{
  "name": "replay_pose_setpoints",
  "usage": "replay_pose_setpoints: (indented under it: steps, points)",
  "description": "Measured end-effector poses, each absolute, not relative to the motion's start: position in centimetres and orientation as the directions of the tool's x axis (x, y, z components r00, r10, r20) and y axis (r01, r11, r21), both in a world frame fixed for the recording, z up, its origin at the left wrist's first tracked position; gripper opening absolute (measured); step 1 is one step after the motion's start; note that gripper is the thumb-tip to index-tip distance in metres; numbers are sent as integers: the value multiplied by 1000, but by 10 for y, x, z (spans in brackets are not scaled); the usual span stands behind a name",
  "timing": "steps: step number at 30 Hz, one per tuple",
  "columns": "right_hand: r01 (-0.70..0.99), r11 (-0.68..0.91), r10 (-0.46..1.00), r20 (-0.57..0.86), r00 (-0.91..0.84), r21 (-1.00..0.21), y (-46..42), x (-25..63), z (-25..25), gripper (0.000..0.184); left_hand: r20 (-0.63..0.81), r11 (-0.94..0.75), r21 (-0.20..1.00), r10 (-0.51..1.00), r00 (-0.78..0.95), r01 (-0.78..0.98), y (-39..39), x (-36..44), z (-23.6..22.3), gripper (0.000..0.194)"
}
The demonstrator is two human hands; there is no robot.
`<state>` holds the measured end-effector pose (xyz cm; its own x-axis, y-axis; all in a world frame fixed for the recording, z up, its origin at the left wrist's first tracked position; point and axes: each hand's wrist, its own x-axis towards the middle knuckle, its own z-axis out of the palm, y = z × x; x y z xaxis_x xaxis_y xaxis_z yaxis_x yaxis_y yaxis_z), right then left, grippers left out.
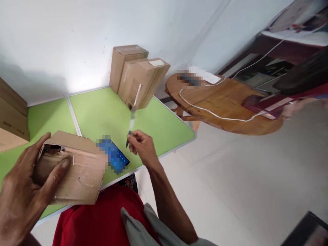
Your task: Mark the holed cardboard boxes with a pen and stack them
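Observation:
My left hand [33, 181] grips a small brown cardboard box [85, 171], its thumb pressed on the near face and its fingers on the far left side. At the box's upper left corner the cardboard is torn, with a dark gap. My right hand [140, 145] pinches a slim pen [130, 131], dark at its lower end and pale, blurred higher up. Between the two hands, a phone [119, 153] with a lit blue screen, partly pixelated, lies on the green table [169, 133].
Several taped cardboard boxes [146, 82] stand against the wall at the table's far side. Larger boxes [12, 112] are at the left edge. To the right is an oval wooden table [217, 106] with a white cable [212, 114] across it. Another person's hand [293, 107] shows beyond.

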<state>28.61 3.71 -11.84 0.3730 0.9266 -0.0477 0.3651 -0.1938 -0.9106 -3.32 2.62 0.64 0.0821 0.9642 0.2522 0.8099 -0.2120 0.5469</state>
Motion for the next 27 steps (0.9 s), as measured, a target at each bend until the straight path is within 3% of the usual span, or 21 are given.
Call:
replay_pose_setpoints:
  steps: [2,4,8,11,13,18,27]
  points:
    - [-37,114,942,96,320,-993,26,276,-92,35,233,-156,555,972,28,817,26,-28,10,88]
    - [-327,315,940,244,240,-891,14,255,-64,36,226,-108,558,974,-26,823,26,-22,14,95]
    - [-464,412,905,410,111,-784,5,204,-29,23,226,-113,556,974,-19,824,25,-13,17,94]
    - [-437,384,909,416,23,-813,9,182,-25,17,279,-219,541,958,72,812,23,-11,14,87]
    - [-334,400,905,426,-3,-853,12,178,-27,15,326,-298,516,935,138,803,22,-12,10,81]
    - [-87,582,813,582,25,-809,16,180,-29,17,372,-403,454,896,242,795,18,-17,4,76]
    - [14,659,752,659,-12,-752,16,175,-24,8,366,-405,484,899,241,776,10,-23,-1,75]
